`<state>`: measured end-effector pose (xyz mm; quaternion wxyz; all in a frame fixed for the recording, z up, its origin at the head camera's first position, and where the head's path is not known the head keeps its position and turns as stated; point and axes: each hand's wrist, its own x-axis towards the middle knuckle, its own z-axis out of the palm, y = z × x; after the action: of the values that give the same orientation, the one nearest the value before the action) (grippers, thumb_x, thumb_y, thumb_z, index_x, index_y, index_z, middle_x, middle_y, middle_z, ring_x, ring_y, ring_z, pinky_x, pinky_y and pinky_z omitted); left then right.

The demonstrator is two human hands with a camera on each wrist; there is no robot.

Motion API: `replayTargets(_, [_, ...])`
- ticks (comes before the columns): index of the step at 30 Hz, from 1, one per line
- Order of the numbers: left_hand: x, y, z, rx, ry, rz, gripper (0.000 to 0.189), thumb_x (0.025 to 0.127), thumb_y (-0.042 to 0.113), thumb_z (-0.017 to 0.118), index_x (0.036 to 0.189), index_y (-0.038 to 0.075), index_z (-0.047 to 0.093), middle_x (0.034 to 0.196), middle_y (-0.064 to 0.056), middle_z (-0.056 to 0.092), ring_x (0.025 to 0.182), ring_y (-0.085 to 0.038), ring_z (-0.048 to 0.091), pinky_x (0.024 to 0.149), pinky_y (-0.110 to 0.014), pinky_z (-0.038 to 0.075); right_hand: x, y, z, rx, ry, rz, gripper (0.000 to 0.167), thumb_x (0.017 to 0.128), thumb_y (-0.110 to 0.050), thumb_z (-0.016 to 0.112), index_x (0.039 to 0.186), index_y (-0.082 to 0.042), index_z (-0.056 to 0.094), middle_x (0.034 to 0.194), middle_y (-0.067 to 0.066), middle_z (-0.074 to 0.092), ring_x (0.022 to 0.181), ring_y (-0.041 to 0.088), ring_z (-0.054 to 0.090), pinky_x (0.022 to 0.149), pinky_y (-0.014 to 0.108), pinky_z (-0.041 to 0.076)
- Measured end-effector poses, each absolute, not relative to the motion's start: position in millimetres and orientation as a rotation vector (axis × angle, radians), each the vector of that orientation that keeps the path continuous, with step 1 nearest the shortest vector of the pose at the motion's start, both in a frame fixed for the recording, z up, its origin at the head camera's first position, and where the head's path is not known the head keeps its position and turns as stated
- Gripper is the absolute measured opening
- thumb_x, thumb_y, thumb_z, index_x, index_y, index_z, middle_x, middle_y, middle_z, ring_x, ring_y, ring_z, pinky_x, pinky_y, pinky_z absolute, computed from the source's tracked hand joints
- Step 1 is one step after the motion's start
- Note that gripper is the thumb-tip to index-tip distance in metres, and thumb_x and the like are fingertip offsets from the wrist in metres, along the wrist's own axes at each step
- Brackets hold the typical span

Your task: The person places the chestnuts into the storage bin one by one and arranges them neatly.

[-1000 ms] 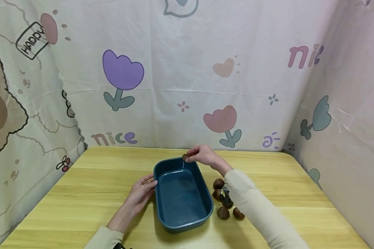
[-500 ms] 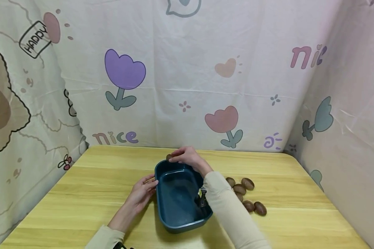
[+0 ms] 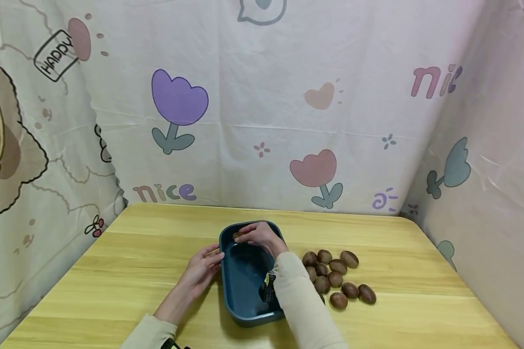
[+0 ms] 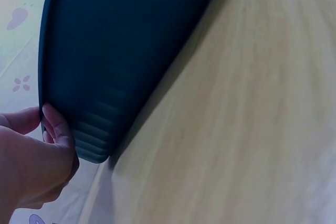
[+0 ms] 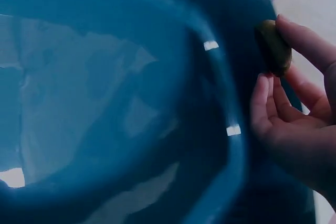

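A deep blue rectangular dish (image 3: 243, 286) stands on the table. My left hand (image 3: 196, 275) holds its left side; in the left wrist view the thumb and fingers pinch the dish rim (image 4: 42, 77). Inside the far end of the dish, my right hand (image 3: 262, 236) pinches a brown chestnut (image 5: 274, 48) between thumb and fingertips. The right wrist view shows that chestnut close to the dish wall, above the glossy floor. Several more chestnuts (image 3: 338, 266) lie loose to the right of the dish, some partly hidden by the right sleeve.
The light wooden table (image 3: 126, 271) reaches back to a printed cloth (image 3: 253, 106) hanging behind it, with cloth at both sides too. A small dark device (image 3: 267, 290) sits at the right wrist, over the dish.
The right hand carries its chestnut leftward along the far rim, then lower into the dish. More of the loose chestnuts show beside the sleeve. The left hand keeps its hold.
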<state>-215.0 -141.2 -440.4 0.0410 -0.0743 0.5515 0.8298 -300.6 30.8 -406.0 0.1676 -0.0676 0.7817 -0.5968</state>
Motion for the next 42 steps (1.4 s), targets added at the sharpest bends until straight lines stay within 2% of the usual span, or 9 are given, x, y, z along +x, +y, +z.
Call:
replayTargets(4, [-214.3,-140.5,-440.9,-0.221,1.684,2.542,0.044,0.095,-0.005,0.051,0.135,-0.013,0.034,0.101,-0.008,0.055,0.084,-0.012,0.057,0.076,-0.023,0.048,-296.7,30.5,-419.0,-0.137,2.26,-1.676,0.033,0.077,-0.008,0.081,0.108,0.001,0.071,0.1,0.008,0.069,0.084,0.014,0.061,0.079,0.031,0.053])
replayTargets(9, [-214.0,-139.1,-440.3,-0.218,1.679,2.542,0.043,0.095,-0.005,0.051,0.135,-0.013,0.035,0.104,-0.01,0.055,0.085,-0.012,0.058,0.077,-0.024,0.048,-291.9,26.4,-427.2,-0.147,2.3,-1.691,0.033,0.077,-0.008,0.081,0.107,0.0,0.071,0.103,0.008,0.068,0.089,0.017,0.06,0.084,0.035,0.051])
replayTargets(15, [-214.6,-138.8,-439.2,-0.226,1.674,2.542,0.043,0.095,-0.004,0.051,0.134,-0.012,0.035,0.104,-0.009,0.055,0.084,-0.011,0.058,0.076,-0.023,0.048,-290.4,16.1,-430.9,-0.187,2.393,-1.682,0.031,0.073,-0.006,0.083,0.102,0.0,0.073,0.099,0.008,0.069,0.09,0.018,0.059,0.088,0.037,0.047])
replayTargets(20, [-215.6,-138.7,-439.0,-0.222,1.665,2.543,0.043,0.095,-0.004,0.051,0.134,-0.012,0.035,0.103,-0.007,0.055,0.083,-0.01,0.058,0.076,-0.023,0.048,-290.9,10.9,-433.6,-0.172,2.472,-1.609,0.03,0.072,-0.005,0.084,0.101,-0.002,0.074,0.097,0.007,0.069,0.088,0.018,0.058,0.087,0.037,0.048])
replayTargets(32, [-215.7,-140.3,-439.5,-0.23,1.667,2.54,0.043,0.096,-0.003,0.051,0.135,-0.012,0.034,0.108,-0.01,0.054,0.085,-0.011,0.057,0.076,-0.023,0.048,-289.4,6.6,-430.1,-0.174,2.566,-1.502,0.03,0.072,-0.006,0.085,0.099,-0.002,0.074,0.094,0.007,0.068,0.084,0.018,0.057,0.08,0.034,0.049])
replayTargets(42, [-214.7,-139.6,-441.0,-0.253,1.66,2.553,0.043,0.095,-0.004,0.051,0.134,-0.012,0.036,0.103,-0.009,0.054,0.083,-0.01,0.056,0.075,-0.022,0.047,-294.7,10.0,-411.9,-0.272,2.567,-1.325,0.034,0.076,-0.009,0.082,0.106,-0.001,0.071,0.101,0.01,0.067,0.093,0.023,0.059,0.088,0.04,0.048])
